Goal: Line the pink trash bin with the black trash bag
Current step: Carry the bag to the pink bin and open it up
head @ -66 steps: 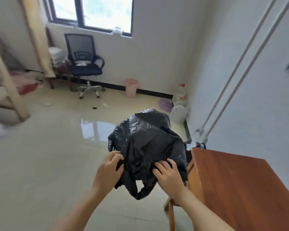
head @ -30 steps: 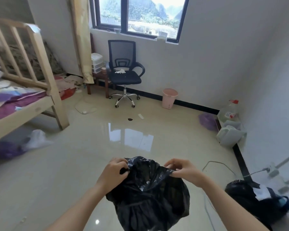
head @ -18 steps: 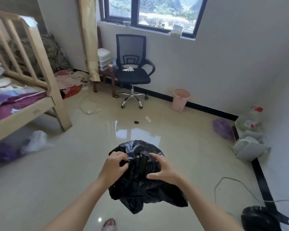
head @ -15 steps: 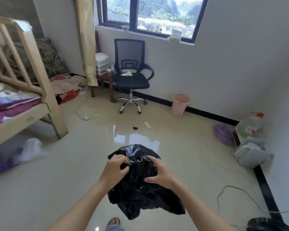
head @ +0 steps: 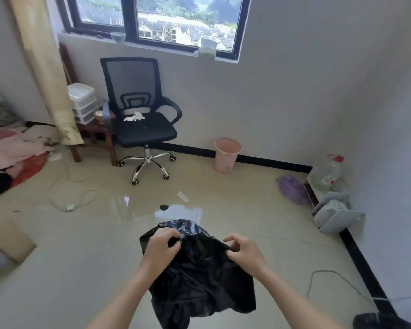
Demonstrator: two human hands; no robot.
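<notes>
A crumpled black trash bag [head: 199,274] hangs in front of me, low in the view. My left hand [head: 160,245] pinches its upper left edge. My right hand [head: 243,250] pinches the upper right edge, with the fingers curled over the plastic. The pink trash bin [head: 227,155] stands upright on the floor against the far wall under the window. It is well beyond the bag, and its inside shows only pink.
A black office chair [head: 140,119] stands left of the bin, with a wooden stool [head: 93,136] and plastic drawers beside it. A cable [head: 74,198] and small scraps [head: 183,197] lie on the glossy floor. Containers and a purple bag [head: 292,188] sit by the right wall.
The view has moved closer to the far wall and the bin looks larger. My hands have spread apart along the bag's top edge, pulling it wider.
</notes>
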